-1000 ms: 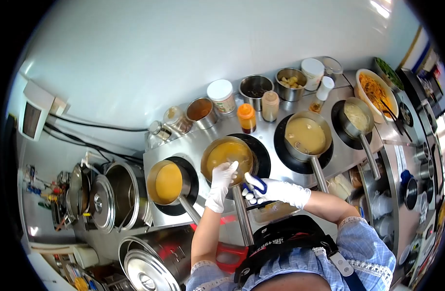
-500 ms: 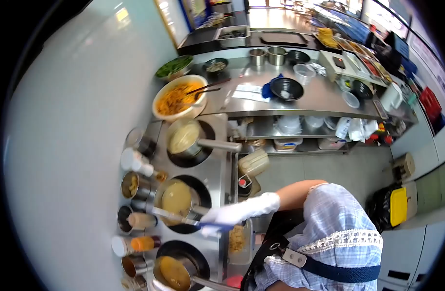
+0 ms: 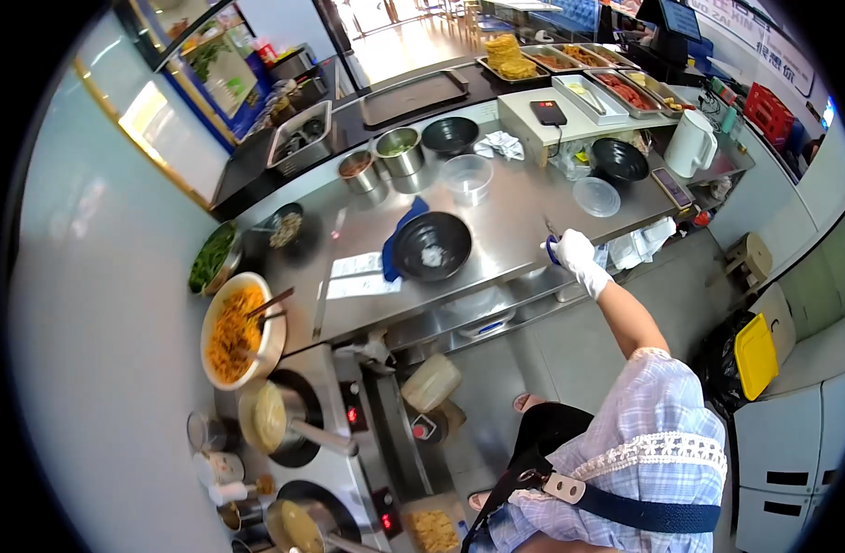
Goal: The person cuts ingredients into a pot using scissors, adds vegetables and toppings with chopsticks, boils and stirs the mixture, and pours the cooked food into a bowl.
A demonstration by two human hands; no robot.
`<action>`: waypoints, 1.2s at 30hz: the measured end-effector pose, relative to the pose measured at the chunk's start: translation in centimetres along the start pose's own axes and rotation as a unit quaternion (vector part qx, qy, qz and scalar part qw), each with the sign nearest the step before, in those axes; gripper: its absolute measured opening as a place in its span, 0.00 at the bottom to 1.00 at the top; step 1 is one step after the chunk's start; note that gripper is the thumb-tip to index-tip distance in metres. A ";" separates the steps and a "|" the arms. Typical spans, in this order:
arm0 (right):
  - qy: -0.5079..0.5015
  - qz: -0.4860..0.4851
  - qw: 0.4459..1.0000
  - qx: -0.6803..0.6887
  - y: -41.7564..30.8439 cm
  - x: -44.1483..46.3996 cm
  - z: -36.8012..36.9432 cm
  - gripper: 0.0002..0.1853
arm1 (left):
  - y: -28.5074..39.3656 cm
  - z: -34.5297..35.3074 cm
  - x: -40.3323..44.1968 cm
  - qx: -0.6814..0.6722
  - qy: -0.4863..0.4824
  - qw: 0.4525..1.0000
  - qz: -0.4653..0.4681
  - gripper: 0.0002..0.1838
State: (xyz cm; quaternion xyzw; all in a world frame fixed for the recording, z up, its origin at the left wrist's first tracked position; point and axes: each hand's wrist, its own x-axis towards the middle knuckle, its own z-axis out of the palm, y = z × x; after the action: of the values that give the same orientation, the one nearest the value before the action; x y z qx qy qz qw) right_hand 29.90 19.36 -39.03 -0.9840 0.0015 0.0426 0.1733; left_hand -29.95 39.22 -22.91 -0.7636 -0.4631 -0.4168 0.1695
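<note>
My right hand [image 3: 574, 258], in a white glove, reaches over the front edge of the steel counter [image 3: 505, 230]. Its fingers are wrapped round the blue handle of a tool, whose thin metal part points up and left; it looks like scissors. My left hand is out of view. Left of the right hand, a black bowl [image 3: 431, 247] with something whitish in it stands on a blue cloth [image 3: 391, 258]. Paper slips [image 3: 362, 276] lie beside the bowl. Behind it is a clear plastic container [image 3: 466, 175].
At the lower left, two pans [image 3: 271, 419] [image 3: 302, 525] sit on black burners. A white bowl of orange shreds [image 3: 275, 346] stands beyond them. A white kettle [image 3: 690, 143], a phone [image 3: 671, 187] and a round lid [image 3: 596, 196] are at the right. A yellow-lidded bin [image 3: 755, 356] stands on the floor.
The view has swung right from the pans to the counter. My right hand with the blue-handled tool has moved from the stove to the counter's edge. My left hand has left the view.
</note>
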 end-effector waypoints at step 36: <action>-0.800 -0.302 0.509 0.095 -14.7 -37.3 27.1 0.07 | 15.4 -1.5 -50.4 -0.132 -0.314 0.531 -0.776 0.19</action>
State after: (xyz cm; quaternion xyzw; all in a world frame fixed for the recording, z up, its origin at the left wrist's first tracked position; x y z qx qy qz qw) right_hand -9.23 41.95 -56.21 -0.4511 -0.4313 0.7564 0.1956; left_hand -28.94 1.81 -60.05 -0.1989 -0.8365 -0.1744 -0.4799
